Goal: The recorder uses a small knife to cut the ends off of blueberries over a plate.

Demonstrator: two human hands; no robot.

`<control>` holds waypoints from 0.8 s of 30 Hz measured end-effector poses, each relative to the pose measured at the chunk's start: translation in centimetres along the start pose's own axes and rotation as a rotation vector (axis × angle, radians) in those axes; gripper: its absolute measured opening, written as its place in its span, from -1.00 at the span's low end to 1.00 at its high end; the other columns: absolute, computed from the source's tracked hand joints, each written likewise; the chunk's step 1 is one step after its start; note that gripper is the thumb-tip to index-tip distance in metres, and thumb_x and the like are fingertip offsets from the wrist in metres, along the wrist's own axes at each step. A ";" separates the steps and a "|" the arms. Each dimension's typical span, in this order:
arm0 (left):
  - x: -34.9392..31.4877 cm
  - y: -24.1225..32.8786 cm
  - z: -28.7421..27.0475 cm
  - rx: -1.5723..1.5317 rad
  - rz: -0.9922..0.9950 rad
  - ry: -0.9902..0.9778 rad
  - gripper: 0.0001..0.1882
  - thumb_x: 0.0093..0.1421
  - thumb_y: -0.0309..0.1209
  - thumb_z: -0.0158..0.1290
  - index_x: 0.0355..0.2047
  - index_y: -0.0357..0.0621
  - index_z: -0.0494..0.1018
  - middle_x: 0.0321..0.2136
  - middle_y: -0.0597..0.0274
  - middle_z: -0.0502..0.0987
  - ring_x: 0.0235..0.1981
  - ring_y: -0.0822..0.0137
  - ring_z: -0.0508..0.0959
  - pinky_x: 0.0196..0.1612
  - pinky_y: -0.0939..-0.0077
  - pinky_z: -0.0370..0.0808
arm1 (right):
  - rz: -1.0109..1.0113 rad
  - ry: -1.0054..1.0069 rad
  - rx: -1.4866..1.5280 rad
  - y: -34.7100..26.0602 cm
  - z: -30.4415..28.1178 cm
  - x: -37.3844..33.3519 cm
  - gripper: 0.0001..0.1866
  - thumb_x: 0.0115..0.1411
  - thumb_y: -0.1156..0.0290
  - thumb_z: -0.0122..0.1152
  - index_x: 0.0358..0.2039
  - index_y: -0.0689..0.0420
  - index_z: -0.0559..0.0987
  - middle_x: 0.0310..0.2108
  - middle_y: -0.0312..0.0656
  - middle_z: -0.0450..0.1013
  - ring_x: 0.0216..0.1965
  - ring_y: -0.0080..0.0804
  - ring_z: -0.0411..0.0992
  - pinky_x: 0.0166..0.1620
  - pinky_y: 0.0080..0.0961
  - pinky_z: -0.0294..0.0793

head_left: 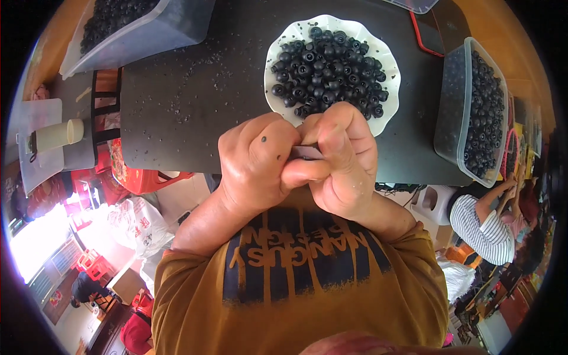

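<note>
Over the near edge of the dark table, my left hand (254, 160) and my right hand (349, 160) are pressed together, both with fingers curled in a pinch. A small flat greyish piece (305, 152), thin like a blade, shows between them and reaches to the thumb and fingers of my right hand. Whatever my left fingertips grip is hidden. Small dark specks stick to the back of my left hand. Just beyond the hands stands a white scalloped plate (387, 112), heaped with small round black parts (331, 68) that have open holes.
Black crumbs lie scattered across the dark table (171, 118). A clear plastic tub (183, 23) of black parts is at the far left, another tub (452, 112) at the right. A red-edged phone (427, 32) lies far right. Beyond the table, a person in stripes (482, 228) sits at right.
</note>
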State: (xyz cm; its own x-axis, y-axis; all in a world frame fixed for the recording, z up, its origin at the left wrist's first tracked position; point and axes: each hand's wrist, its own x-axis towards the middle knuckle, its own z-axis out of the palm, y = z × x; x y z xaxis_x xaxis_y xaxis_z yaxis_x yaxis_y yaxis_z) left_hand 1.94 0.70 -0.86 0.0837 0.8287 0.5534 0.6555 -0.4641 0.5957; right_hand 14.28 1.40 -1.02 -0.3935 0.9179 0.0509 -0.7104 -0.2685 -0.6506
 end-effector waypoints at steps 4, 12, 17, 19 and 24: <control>-0.1 0.4 0.5 0.001 0.019 -0.015 -0.51 -0.06 0.07 0.03 -0.63 -0.15 0.26 -0.74 0.23 0.28 -0.76 0.21 0.33 -0.74 0.43 0.28 | -0.050 0.001 -0.008 0.2 -0.8 -0.3 -0.84 0.21 0.33 -0.02 -0.36 0.16 0.33 -0.51 -0.40 0.30 -0.57 -0.83 0.16 -0.53 -0.88 0.13; 0.8 1.3 1.5 -0.057 -0.005 0.031 -0.50 -0.05 0.08 0.01 -0.61 -0.15 0.28 -0.75 0.22 0.27 -0.76 0.19 0.33 -0.72 0.42 0.28 | -0.210 -0.020 -0.116 -0.2 -1.6 0.2 -0.81 0.21 0.33 -0.03 -0.35 0.20 0.31 -0.50 -0.36 0.31 -0.54 -0.79 0.20 -0.50 -0.85 0.18; 1.1 1.7 2.0 0.019 -0.058 -0.038 -0.48 0.00 0.10 -0.04 -0.63 -0.16 0.25 -0.75 0.19 0.28 -0.75 0.16 0.36 -0.71 0.40 0.29 | -0.230 0.045 -0.103 -0.3 -1.9 0.1 -0.81 0.22 0.31 -0.06 -0.35 0.19 0.31 -0.50 -0.36 0.32 -0.56 -0.80 0.18 -0.51 -0.85 0.17; 1.3 2.0 2.3 0.016 -0.104 -0.071 -0.48 0.01 0.09 -0.05 -0.63 -0.16 0.24 -0.75 0.19 0.28 -0.74 0.15 0.36 -0.70 0.39 0.29 | -0.228 0.075 -0.089 -0.3 -2.0 0.0 -0.80 0.22 0.30 -0.06 -0.36 0.19 0.31 -0.51 -0.37 0.32 -0.57 -0.81 0.16 -0.51 -0.85 0.17; 1.4 2.1 2.2 -0.029 -0.209 -0.109 -0.38 0.13 0.14 -0.24 -0.53 -0.30 0.32 -0.72 0.11 0.30 -0.72 0.17 0.34 -0.64 0.43 0.24 | -0.236 0.107 -0.102 -0.4 -2.1 0.3 -0.78 0.22 0.27 -0.05 -0.36 0.18 0.31 -0.54 -0.39 0.31 -0.60 -0.81 0.15 -0.54 -0.86 0.14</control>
State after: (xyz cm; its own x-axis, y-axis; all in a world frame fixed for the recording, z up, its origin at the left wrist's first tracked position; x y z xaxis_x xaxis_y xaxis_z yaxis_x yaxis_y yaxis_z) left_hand 5.09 1.55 -0.10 0.0298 0.9360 0.3507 0.6453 -0.2860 0.7084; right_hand 15.71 2.45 -2.35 -0.1558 0.9788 0.1333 -0.7107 -0.0174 -0.7033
